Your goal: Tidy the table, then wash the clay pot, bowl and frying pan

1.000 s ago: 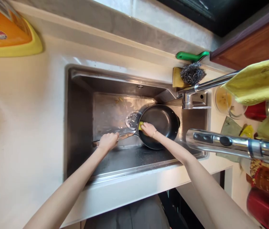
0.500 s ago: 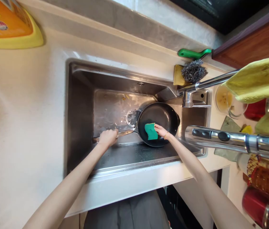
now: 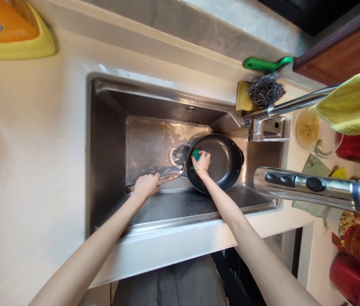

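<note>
A dark frying pan (image 3: 223, 163) rests in the right half of the metal sink (image 3: 106, 161), its long handle pointing left. My left hand (image 3: 147, 185) is closed round that handle. Inside the pan, my right hand (image 3: 202, 161) presses a green scouring pad (image 3: 195, 154) against the left part of the inner surface. Its fingers are bent over the pad and hide most of it. A thin bracelet circles the right wrist.
The faucet's spray head (image 3: 282, 180) juts over the sink's right end. A steel wool scrubber (image 3: 266, 89) and a green-handled tool (image 3: 266, 63) lie behind it. Yellow cloth (image 3: 355, 104) hangs at right. An orange container (image 3: 4, 29) stands at the back left.
My right hand has moved left within the pan and now bunches the pad, which was spread flat before. My left hand keeps its grip. The view has shifted slightly.
</note>
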Motion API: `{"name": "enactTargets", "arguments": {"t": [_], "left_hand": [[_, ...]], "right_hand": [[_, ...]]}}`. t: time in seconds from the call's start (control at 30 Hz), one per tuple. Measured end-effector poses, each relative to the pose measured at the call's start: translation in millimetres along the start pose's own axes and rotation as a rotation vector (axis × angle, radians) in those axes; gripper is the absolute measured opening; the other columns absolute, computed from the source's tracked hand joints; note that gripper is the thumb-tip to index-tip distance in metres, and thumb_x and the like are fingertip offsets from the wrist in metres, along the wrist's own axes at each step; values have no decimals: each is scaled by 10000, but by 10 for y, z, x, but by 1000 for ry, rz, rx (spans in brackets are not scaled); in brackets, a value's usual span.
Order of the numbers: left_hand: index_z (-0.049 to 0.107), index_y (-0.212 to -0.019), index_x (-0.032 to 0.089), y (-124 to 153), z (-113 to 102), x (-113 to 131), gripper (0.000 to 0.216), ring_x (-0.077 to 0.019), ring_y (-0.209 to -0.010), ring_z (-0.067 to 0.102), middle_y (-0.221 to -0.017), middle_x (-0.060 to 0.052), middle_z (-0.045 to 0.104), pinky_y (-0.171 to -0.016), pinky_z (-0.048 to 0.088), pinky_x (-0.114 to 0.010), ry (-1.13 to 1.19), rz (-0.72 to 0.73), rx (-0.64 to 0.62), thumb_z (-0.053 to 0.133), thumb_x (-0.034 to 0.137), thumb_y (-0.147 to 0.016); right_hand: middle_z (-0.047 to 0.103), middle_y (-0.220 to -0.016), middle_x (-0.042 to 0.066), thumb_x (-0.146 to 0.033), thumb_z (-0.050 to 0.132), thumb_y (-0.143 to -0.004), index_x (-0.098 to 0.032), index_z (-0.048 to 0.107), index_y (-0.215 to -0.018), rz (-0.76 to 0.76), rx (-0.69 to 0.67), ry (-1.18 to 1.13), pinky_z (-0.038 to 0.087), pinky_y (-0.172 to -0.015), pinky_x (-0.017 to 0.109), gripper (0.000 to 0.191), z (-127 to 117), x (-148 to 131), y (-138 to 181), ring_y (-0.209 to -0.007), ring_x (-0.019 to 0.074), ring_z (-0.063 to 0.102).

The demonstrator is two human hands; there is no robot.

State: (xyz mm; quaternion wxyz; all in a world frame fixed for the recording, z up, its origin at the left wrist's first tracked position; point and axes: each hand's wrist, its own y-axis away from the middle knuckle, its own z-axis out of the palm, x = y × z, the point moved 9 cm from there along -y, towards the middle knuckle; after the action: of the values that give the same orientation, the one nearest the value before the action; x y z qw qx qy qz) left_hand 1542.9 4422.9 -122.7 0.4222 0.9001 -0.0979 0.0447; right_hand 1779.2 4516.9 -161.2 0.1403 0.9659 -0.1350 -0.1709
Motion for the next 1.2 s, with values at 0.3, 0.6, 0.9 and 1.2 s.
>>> {"name": "enactTargets", "arguments": {"t": [0.3, 0.6, 0.9, 1.2], "left_hand": [[588, -1078, 81, -2, -69, -12, 327, -356, -918, 684, -948, -233, 699, -750, 519, -443, 2, -17, 16, 387, 153, -830], [623, -1078, 127, -71, -123, -35, 303, -305, -974, 676, -981, -200, 703, -821, 506, -393, 36, -20, -3, 444, 173, -837], [633, -1070, 87, -81, -173, -46, 333, -324, -940, 688, -941, -223, 709, -764, 524, -399, 34, -60, 33, 397, 133, -840], [659, -1064, 122, -73, -146, -50, 334, -325, -950, 687, -945, -213, 714, -769, 524, -398, 32, -47, 14, 424, 142, -827]], "right_hand": [[566, -1357, 15, -189, 540, -904, -269, 667, -1084, -854, -761, 77, 272, -1100, 400, 234, 79, 134, 525, -1249, 173, 454], [526, -1314, 102, -212, 372, -977, -180, 575, -1232, -375, -267, 217, 366, -994, 336, 327, -474, 296, -675, -1211, 202, 429], [629, -1048, 70, -201, 510, -901, -215, 690, -961, -558, -526, 399, 392, -813, 262, 190, 63, 202, 553, -948, 184, 511], [567, -1113, 229, -110, 322, -939, -66, 580, -1162, -239, -173, 444, 381, -774, 322, 343, -632, 545, -549, -914, 218, 513]]}}
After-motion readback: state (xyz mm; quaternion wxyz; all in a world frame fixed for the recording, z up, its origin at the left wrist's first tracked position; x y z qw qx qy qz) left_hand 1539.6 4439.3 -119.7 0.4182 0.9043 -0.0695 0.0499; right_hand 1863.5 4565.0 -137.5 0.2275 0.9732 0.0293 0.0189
